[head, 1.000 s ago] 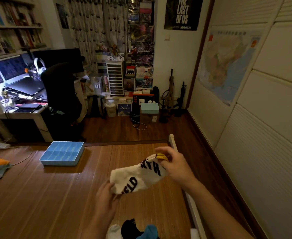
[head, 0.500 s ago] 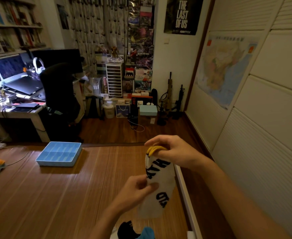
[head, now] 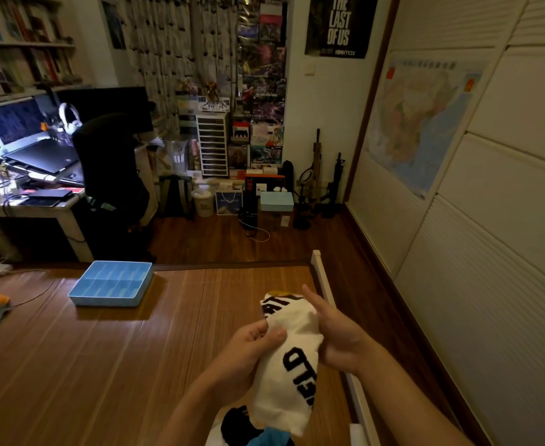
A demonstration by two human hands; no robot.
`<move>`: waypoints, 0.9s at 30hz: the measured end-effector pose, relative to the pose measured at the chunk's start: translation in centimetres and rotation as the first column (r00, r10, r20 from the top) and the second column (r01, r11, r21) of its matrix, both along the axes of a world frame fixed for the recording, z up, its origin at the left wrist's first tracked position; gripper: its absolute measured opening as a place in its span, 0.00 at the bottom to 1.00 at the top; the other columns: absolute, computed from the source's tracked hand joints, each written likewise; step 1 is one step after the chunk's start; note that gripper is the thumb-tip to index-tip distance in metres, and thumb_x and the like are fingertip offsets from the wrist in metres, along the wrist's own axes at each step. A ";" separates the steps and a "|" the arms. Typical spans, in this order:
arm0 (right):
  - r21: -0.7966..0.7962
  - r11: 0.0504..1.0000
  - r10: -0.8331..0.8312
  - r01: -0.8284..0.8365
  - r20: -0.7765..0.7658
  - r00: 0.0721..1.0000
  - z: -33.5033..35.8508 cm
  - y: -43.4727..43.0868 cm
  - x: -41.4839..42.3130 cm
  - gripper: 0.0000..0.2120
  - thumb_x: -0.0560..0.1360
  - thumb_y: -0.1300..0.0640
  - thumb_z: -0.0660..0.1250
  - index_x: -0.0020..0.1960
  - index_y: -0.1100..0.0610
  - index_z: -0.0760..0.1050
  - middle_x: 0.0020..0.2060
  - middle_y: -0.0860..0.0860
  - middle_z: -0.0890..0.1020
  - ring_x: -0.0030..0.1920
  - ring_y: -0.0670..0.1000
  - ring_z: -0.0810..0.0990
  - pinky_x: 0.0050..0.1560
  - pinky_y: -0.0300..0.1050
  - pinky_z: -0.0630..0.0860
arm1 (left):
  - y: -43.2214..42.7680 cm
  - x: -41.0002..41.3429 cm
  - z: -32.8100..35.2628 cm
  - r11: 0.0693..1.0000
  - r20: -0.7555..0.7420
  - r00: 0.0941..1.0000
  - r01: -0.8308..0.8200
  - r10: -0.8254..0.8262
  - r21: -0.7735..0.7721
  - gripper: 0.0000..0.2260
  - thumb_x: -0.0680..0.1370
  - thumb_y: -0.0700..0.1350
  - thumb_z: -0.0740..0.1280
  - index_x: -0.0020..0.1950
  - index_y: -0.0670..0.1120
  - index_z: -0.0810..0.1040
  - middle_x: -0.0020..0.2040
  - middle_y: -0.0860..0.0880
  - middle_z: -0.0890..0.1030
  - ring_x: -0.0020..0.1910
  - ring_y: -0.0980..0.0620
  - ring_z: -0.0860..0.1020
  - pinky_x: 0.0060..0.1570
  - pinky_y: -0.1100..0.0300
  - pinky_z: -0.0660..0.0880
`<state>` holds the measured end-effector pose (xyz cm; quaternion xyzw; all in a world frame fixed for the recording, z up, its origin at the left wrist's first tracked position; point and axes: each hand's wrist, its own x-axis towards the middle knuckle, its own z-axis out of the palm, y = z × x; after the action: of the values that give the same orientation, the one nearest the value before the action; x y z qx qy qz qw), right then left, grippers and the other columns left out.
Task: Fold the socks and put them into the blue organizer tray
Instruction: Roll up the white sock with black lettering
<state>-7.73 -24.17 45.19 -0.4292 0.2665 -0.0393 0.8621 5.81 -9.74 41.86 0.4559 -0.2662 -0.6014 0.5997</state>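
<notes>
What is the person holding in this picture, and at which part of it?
A white sock with black letters. The left hand pinches its left edge near the top; the right hand holds its right side.

Low in the centre of the frame, I see the left hand [head: 248,352] pinching a white sock [head: 292,365] with black lettering, while the right hand [head: 335,339] grips its other side, index finger raised. The blue organizer tray [head: 104,300] sits well apart at centre left, on the wooden surface [head: 104,365].

Dim room; bright glow from desk [head: 33,207] at left; wide-angle bending at edges; slightly soft.
</notes>
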 end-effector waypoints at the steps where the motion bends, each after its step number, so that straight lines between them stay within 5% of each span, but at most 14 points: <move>1: -0.002 0.999 -0.037 0.037 -0.015 0.999 0.0 -0.1 0.1 0.28 0.78 0.43 0.69 0.70 0.61 0.75 0.65 0.64 0.80 0.66 0.64 0.79 0.65 0.60 0.76 | 0.0 0.0 -0.1 0.999 -0.018 0.999 0.027 -0.026 0.023 0.14 0.80 0.47 0.72 0.65 0.47 0.82 0.61 0.37 0.83 0.58 0.39 0.84 0.53 0.51 0.82; 10: -0.001 0.914 -0.406 0.406 -0.031 0.914 -1.7 -3.1 -0.1 0.18 0.80 0.58 0.66 0.68 0.64 0.75 0.60 0.65 0.82 0.62 0.65 0.81 0.65 0.62 0.76 | 0.9 0.0 -1.5 0.959 -0.015 0.984 0.179 -0.180 0.221 0.26 0.75 0.47 0.78 0.70 0.40 0.77 0.65 0.36 0.81 0.66 0.35 0.79 0.68 0.40 0.75; 15: -0.081 0.866 -0.498 0.493 -0.065 0.865 -3.9 -4.6 -1.1 0.15 0.80 0.60 0.67 0.65 0.64 0.76 0.57 0.65 0.84 0.59 0.64 0.83 0.60 0.60 0.79 | 1.3 0.0 -2.5 0.937 -0.161 0.985 0.106 -0.054 0.332 0.21 0.76 0.38 0.74 0.68 0.35 0.76 0.60 0.35 0.84 0.55 0.40 0.85 0.50 0.50 0.84; 19: -0.440 0.733 -0.572 0.518 0.013 0.820 -4.9 -4.4 -1.8 0.10 0.78 0.60 0.71 0.58 0.60 0.81 0.52 0.60 0.86 0.49 0.56 0.87 0.45 0.49 0.83 | 1.1 -0.3 -3.0 0.903 -0.275 0.960 0.069 0.056 0.424 0.23 0.74 0.34 0.73 0.68 0.32 0.74 0.60 0.32 0.83 0.56 0.36 0.85 0.49 0.45 0.85; 22: -0.654 0.621 -0.492 0.432 0.104 0.864 -4.7 -2.9 -2.5 0.09 0.78 0.60 0.71 0.55 0.49 0.83 0.50 0.54 0.87 0.47 0.51 0.87 0.43 0.45 0.84 | 1.1 -0.7 -3.1 0.902 -0.369 0.919 0.035 0.141 0.431 0.23 0.74 0.32 0.72 0.67 0.30 0.72 0.59 0.29 0.82 0.54 0.33 0.85 0.43 0.41 0.85; 25: -0.791 0.561 -0.273 0.241 0.098 0.957 -5.3 -0.5 -3.2 0.17 0.77 0.63 0.71 0.54 0.40 0.84 0.51 0.47 0.87 0.51 0.48 0.86 0.52 0.52 0.84 | 0.8 -1.0 -3.4 0.924 -0.438 0.887 0.039 0.144 0.381 0.20 0.77 0.32 0.68 0.68 0.31 0.72 0.63 0.28 0.80 0.62 0.31 0.80 0.54 0.38 0.81; 27: -0.850 0.519 -0.106 0.089 0.040 0.994 -6.4 1.2 -3.5 0.21 0.77 0.68 0.69 0.60 0.44 0.84 0.53 0.43 0.86 0.56 0.45 0.84 0.64 0.51 0.78 | 0.4 -1.0 -3.6 0.930 -0.429 0.896 0.050 0.120 0.364 0.17 0.80 0.34 0.65 0.69 0.31 0.74 0.64 0.29 0.79 0.62 0.33 0.81 0.55 0.41 0.82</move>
<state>-11.18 -22.97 38.78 -0.7796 0.2444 -0.2086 0.5375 4.82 -9.34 38.22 0.4150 0.0024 -0.7171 0.5599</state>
